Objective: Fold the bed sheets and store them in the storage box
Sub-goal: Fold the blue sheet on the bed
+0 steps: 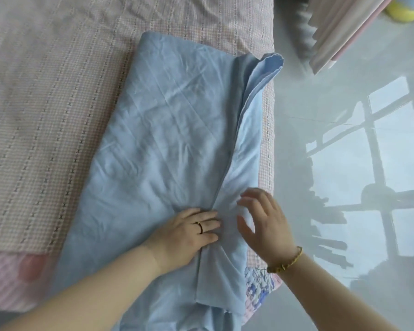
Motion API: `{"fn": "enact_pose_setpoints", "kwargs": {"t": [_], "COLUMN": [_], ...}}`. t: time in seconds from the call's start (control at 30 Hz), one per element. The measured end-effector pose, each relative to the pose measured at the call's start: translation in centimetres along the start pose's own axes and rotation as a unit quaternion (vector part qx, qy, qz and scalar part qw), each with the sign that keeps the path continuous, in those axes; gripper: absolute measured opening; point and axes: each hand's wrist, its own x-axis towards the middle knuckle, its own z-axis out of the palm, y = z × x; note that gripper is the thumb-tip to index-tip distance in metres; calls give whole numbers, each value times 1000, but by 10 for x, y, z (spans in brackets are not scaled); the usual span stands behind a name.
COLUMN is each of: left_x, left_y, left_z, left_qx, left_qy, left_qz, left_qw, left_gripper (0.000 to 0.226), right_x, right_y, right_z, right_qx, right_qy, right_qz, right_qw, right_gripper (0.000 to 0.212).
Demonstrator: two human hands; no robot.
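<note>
Blue bed sheet [167,130] lay folded lengthwise on checked bed [46,103], near edge hanging toward floor [344,139]. Left hand [189,232] pressed flat on sheet at fold edge, fingers straight and together, ring visible. Right hand [265,216] hovered just beside, fingers spread, gripping nothing; bracelet [287,260] on wrist.

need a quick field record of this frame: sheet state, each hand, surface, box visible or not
sheet: blue sheet, folded into a long strip on the bed; edges at the right uneven, paler under-layer showing
left hand: left hand flat on the sheet at the fold edge; ring on one finger
right hand: right hand fingers spread over the paler layer; contact unclear; bracelet on wrist
surface: bed cover, pink check
storage box: not in view
surroundings: glossy floor right; curtain top right
</note>
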Motion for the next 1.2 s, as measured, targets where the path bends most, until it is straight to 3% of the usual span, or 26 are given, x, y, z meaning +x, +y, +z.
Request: {"fn": "enact_pose_setpoints", "kwargs": {"t": [0.07, 0.2, 0.23, 0.3, 0.37, 0.47, 0.6, 0.67, 0.73, 0.77, 0.83, 0.97, 1.03, 1.07, 1.1, 1.2], "left_x": [0, 3, 6, 12, 12, 9, 0, -7, -12, -15, -16, -13, -8, -3, 1, 18], "left_y": [-1, 3, 6, 11, 14, 19, 40, 50, 58, 59, 58, 53, 44, 41, 38, 29], "left_z": [0, -12, -18, -26, -29, -40, -59, -55, -42, -33, -31, -51, -60, -67, -76, -106], "left_qx": [-2, -29, -25, -46, -101, -194, -211, -152, -98, -79, -72, -134, -152, -154, -151, -117], "left_qy": [-19, -56, -67, -108, -197, -250, -298, -254, -123, -40, 32, -22, -61, -72, -77, -93], "left_qz": [1, -5, -18, -45, -88, -145, -136, -145, -147, -144, -173, -213, -218, -217, -209, -187], "left_qw": [1000, 998, 997, 992, 971, 938, 921, 944, 977, 986, 982, 968, 962, 961, 963, 971], "left_gripper": [43, 39, 42, 55, 56, 58, 94, 83, 60, 46, 32, 36, 38, 38, 38, 34], "right_x": [-50, -113, -114, -107, -99, -83, -56, -44, -40, -39, -36, -27, -18, -9, 0, 40], "right_y": [-17, -32, -30, -26, -27, -35, -45, -52, -56, -55, -54, -42, -34, -26, -16, 17], "right_z": [-2, -3, -1, 9, 16, 15, -3, -6, -6, -6, -12, -27, -29, -29, -29, -25], "right_qx": [17, -19, -41, -69, -57, 6, 48, 37, 45, 79, 203, 403, 434, 412, 357, 220], "right_qy": [-76, -220, -216, -169, -130, -87, -65, -86, -156, -175, -197, -150, -58, -7, 26, 9], "right_qz": [-62, -94, -97, -110, -103, -43, 87, 158, 237, 254, 286, 332, 359, 373, 375, 313], "right_qw": [995, 971, 971, 977, 984, 995, 993, 983, 958, 948, 915, 840, 824, 831, 855, 924], "right_gripper": [24, 65, 64, 40, 23, 26, 26, 33, 42, 35, 13, 41, 20, 7, 14, 31]}}
